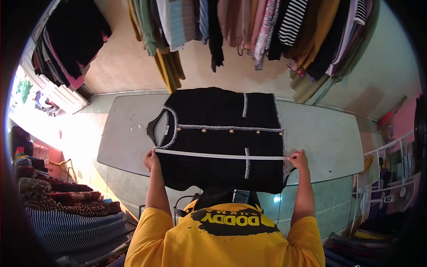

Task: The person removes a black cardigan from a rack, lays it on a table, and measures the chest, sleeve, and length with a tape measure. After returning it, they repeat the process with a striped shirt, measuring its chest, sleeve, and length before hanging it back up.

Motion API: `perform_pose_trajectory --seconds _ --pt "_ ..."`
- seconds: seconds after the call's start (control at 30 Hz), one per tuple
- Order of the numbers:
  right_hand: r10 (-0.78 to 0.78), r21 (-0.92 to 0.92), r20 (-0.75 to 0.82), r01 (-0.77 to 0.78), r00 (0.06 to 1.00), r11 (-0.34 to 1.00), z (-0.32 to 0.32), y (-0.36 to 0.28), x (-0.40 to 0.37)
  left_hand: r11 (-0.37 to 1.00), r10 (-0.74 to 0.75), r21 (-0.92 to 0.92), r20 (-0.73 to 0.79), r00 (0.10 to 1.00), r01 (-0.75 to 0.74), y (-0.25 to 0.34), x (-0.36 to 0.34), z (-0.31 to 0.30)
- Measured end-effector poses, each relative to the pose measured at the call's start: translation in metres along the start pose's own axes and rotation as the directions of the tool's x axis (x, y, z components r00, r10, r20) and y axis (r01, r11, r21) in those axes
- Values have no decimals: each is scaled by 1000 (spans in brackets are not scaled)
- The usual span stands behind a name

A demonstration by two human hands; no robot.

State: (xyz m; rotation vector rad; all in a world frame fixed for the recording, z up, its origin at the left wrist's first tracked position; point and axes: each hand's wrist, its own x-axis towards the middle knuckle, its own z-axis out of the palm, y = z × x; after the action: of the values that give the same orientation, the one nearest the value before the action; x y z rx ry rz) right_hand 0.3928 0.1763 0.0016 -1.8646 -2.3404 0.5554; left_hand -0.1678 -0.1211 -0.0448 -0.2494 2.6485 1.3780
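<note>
A black cardigan (209,109) with grey-white braided trim and gold buttons lies sideways across the table, its neck to the left. A black hanger (152,129) shows inside the neckline. A white tape measure (222,155) stretches straight over the cardigan from neck side to hem. My left hand (152,160) pinches one end of the tape beside the neckline. At the hem, my right hand (299,159) is closed on the tape's other end.
The cardigan rests on a pale grey table (324,129) with rounded ends. Hanging clothes (249,26) line the wall beyond it. Folded garments (71,213) are stacked at lower left. A white rack (387,169) stands at right.
</note>
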Motion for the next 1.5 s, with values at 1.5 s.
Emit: perform_pose_trajectory --seconds 1.5 --pt "-728 492 57 615 683 616 54 -226 -75 879 429 -352 879 210 -321 40 -174 43"
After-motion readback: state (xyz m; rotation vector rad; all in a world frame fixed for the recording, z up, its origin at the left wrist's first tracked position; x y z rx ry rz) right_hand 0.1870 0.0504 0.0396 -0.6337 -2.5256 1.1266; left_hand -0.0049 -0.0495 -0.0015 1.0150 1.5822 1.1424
